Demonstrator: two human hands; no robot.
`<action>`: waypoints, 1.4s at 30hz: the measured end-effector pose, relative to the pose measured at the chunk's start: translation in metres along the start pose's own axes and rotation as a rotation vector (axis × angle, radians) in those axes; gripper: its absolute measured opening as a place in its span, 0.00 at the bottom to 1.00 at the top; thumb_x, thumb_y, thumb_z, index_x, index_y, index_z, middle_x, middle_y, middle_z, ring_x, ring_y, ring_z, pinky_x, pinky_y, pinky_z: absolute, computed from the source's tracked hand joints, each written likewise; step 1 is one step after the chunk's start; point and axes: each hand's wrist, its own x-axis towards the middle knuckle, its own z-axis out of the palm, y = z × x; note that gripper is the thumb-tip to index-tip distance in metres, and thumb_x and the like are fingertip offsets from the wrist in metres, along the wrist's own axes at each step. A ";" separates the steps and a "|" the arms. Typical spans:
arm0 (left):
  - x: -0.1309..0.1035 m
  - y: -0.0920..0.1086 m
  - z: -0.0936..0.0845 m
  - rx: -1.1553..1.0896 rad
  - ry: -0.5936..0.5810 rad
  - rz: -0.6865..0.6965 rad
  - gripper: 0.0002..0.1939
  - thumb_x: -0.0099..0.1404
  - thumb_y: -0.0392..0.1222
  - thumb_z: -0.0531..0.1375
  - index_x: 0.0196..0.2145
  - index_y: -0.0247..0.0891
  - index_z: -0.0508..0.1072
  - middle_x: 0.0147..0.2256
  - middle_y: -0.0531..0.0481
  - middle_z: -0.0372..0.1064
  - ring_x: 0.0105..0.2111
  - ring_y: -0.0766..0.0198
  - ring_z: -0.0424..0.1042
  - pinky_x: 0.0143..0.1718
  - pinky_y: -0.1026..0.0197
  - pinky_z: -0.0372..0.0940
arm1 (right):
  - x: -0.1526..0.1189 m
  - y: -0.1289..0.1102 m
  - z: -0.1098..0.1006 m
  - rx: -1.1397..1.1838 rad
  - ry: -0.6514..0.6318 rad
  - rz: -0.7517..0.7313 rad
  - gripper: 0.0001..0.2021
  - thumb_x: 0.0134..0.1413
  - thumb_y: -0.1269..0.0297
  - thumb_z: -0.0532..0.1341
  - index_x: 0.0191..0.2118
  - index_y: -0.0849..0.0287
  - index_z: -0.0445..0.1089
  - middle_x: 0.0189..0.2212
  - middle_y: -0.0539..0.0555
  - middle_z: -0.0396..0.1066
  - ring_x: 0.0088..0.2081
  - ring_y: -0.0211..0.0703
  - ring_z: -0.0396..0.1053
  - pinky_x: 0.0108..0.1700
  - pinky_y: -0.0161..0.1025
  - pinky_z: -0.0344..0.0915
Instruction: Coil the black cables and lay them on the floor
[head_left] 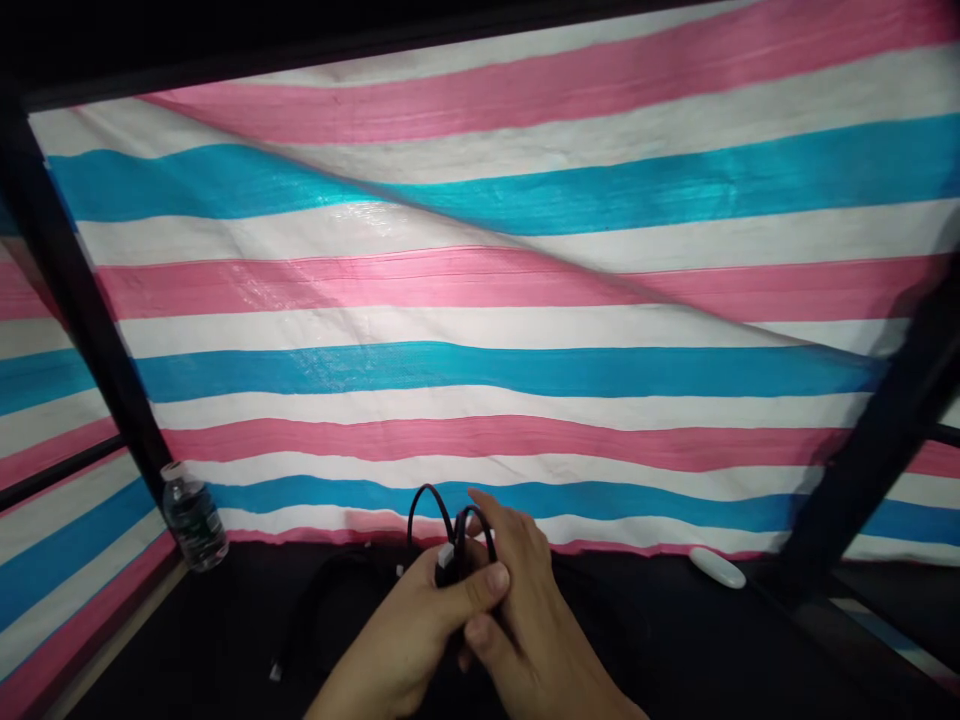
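Observation:
A black USB cable [412, 515] is bunched up between my two hands, low in the middle of the head view. Its loops stick up above my fingers, and a silver USB plug [446, 556] shows beside my left thumb. My left hand [405, 635] is closed on the bundle, with the thumb laid across it. From the other side, my right hand [536, 610] curls against the same cable, its thumb bent below my left thumb. The fingers partly hide the bundle.
Another black cable lies on the dark table, its end plug [276, 672] at the left. A clear water bottle [193, 518] stands in the back left corner. A white oval object [717, 567] lies back right. Striped sheeting [480, 370] hangs behind, between dark frame posts.

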 end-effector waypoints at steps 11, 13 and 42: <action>-0.004 0.030 -0.038 -0.327 -0.087 0.285 0.09 0.66 0.44 0.66 0.34 0.35 0.74 0.19 0.61 0.60 0.14 0.76 0.58 0.19 0.70 0.61 | 0.015 -0.017 0.001 0.349 -0.321 0.321 0.23 0.64 0.40 0.54 0.47 0.56 0.66 0.41 0.55 0.68 0.41 0.49 0.67 0.45 0.48 0.67; -0.005 0.033 -0.046 -0.435 -0.165 0.366 0.06 0.69 0.41 0.63 0.36 0.35 0.73 0.17 0.65 0.56 0.11 0.80 0.50 0.16 0.73 0.58 | 0.016 -0.020 0.000 0.258 -0.490 0.298 0.22 0.58 0.45 0.63 0.51 0.56 0.68 0.47 0.57 0.70 0.46 0.52 0.68 0.50 0.49 0.66; 0.025 0.008 -0.026 -0.317 0.054 0.004 0.11 0.64 0.44 0.66 0.30 0.34 0.70 0.22 0.59 0.57 0.18 0.75 0.57 0.19 0.69 0.54 | 0.025 0.013 -0.008 0.343 -0.041 0.478 0.19 0.69 0.44 0.51 0.41 0.54 0.66 0.33 0.50 0.67 0.34 0.43 0.64 0.36 0.40 0.62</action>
